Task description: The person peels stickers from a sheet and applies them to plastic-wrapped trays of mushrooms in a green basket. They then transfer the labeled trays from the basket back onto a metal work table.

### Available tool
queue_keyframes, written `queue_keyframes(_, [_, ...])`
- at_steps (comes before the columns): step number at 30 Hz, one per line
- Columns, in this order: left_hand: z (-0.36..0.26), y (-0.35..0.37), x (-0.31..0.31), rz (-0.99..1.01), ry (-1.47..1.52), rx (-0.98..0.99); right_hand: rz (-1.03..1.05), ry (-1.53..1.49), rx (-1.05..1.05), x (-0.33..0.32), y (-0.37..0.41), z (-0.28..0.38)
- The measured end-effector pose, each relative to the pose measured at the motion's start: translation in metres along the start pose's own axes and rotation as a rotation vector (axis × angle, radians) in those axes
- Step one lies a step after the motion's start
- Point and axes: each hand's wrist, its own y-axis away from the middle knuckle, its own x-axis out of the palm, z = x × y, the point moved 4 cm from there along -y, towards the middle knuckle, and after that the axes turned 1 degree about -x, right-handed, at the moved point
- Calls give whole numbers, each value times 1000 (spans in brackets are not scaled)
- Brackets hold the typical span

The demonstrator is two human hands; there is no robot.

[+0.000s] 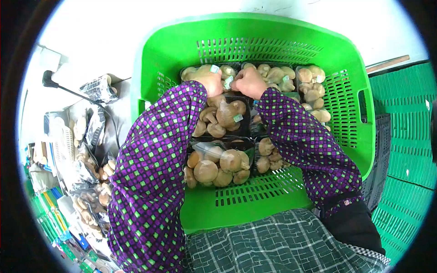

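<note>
The left hand and right hand, fingers curled, grip what appears to be the near edge of a film-wrapped mushroom tray in the far row of the green crate; being light, slippery and easily crushed, it is probably best held by its rigid rim.

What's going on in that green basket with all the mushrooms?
A person in purple sleeves has both hands in the green crate. The left hand and right hand sit close together on the far row of mushroom packs; I cannot tell if they hold one. Packs cover most of the crate floor, and more lie on the table at left.
</note>
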Motion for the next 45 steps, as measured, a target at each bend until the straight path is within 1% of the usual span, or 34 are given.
queue_keyframes(1, [-4, 1, -3, -34, -2, -4, 4, 1, -2, -1, -1, -4])
queue_keyframes(4, [-5, 2, -5, 10, 21, 4, 59, -23, 19, -3, -2, -5])
queue_keyframes(6, [-5, 2, -5, 14, 26, -7, 153, -167, 114, -3, 0, -6])
queue_keyframes(7, [-4, 2, -5, 13, 28, -10, 155, -166, 112, -2, -1, -8])
queue_keyframes(9, [-4, 2, -6, -3, 59, 11, 205, -354, 212, 1, -1, -10])
queue_keyframes(10, [-3, 1, -5, -4, 60, 9, 207, -352, 211, -1, -1, -10])
queue_keyframes(12, [-5, -1, -4, 16, 94, 53, 323, -595, 290, 1, 3, -9])
queue_keyframes(16, [-8, 1, -8, 82, 123, 45, 334, -666, 314, -2, 2, -11])
queue_keyframes(18, [-6, 0, -6, 91, 203, 23, 362, -690, 348, -1, 0, -12])
queue_keyframes(22, [-3, -3, -1, 105, 258, -9, 359, -674, 385, -3, -1, -6])
queue_keyframes(25, [-3, -5, 1, 127, 296, -18, 411, -585, 398, -2, -3, -2])
queue_keyframes(27, [-6, -4, 0, 123, 267, 17, 384, -400, 366, -2, -5, 2])
queue_keyframes(31, [-6, -2, -5, 102, 299, 22, 389, -499, 432, -5, -4, 5])
queue_keyframes(33, [-8, 1, -8, 96, 299, -11, 433, -615, 489, -1, -7, -1])
queue_keyframes(35, [-7, -3, -3, 70, 264, -2, 470, -655, 519, 4, -13, -13])
queue_keyframes(37, [-8, -5, -1, 44, 228, 11, 504, -697, 550, 4, -8, -7])
queue_keyframes(39, [-9, -6, 1, 34, 147, 4, 402, -527, 442, -4, -5, -2])
queue_keyframes(43, [-3, -12, 6, 15, 171, 17, 349, -456, 427, -7, -4, 3])
queue_keyframes(45, [-2, -14, 9, 37, 175, 56, 290, -357, 412, -9, -4, 5])
